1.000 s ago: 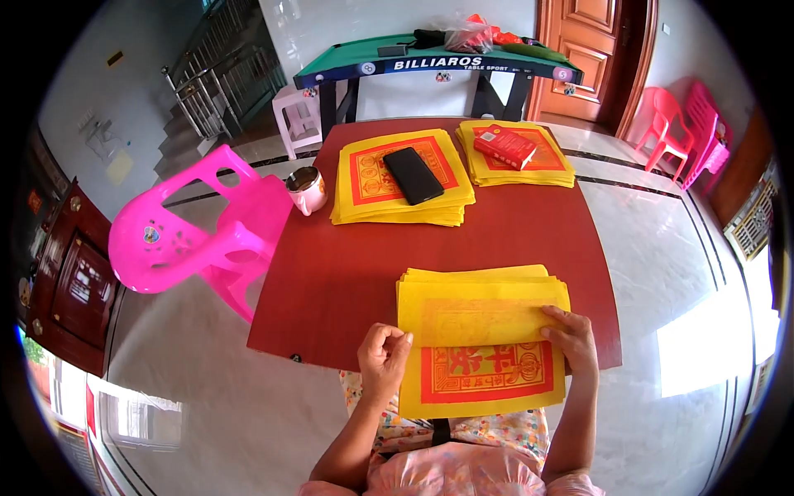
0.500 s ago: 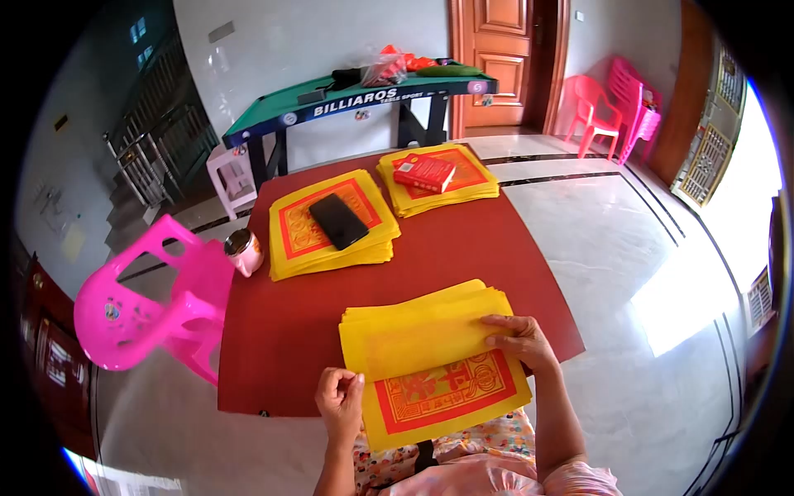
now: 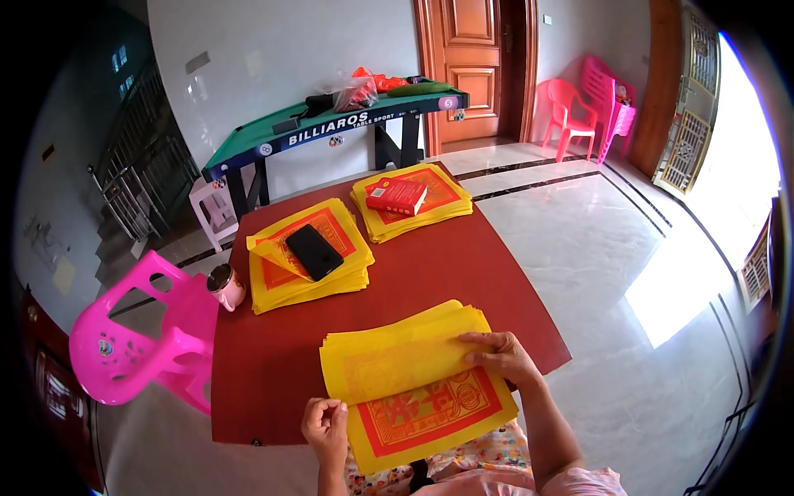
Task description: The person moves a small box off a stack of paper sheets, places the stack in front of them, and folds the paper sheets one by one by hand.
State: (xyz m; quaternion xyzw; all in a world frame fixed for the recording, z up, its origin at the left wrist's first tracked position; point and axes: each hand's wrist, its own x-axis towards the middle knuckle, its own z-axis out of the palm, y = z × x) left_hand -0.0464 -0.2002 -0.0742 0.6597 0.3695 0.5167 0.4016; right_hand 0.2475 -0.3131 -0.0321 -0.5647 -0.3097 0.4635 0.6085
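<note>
In the head view a pile of yellow paper sheets [image 3: 389,351] with red and gold printing lies at the table's near edge, partly overhanging my lap. Its top sheet is folded back, plain side up, over the red printed panel [image 3: 430,413]. My left hand [image 3: 325,422] is closed in a pinch at the left edge, by the fold. My right hand [image 3: 500,357] grips the folded sheet's right edge between thumb and fingers. Farther off, a black phone [image 3: 314,252] rests on a second stack [image 3: 273,289], and a red book [image 3: 397,196] on a third stack [image 3: 455,198].
The reddish-brown table [image 3: 463,273] carries a pink mug [image 3: 226,288] at its left edge. A pink plastic chair [image 3: 149,331] stands to the left. Behind are a billiards table [image 3: 331,124] with bags on it, a white stool [image 3: 213,211] and pink chairs [image 3: 571,120].
The view has shifted, so the table and stacks appear lower and farther left. A corner of the sheet under the phone now curls up. Both hands keep nearly the same hold.
</note>
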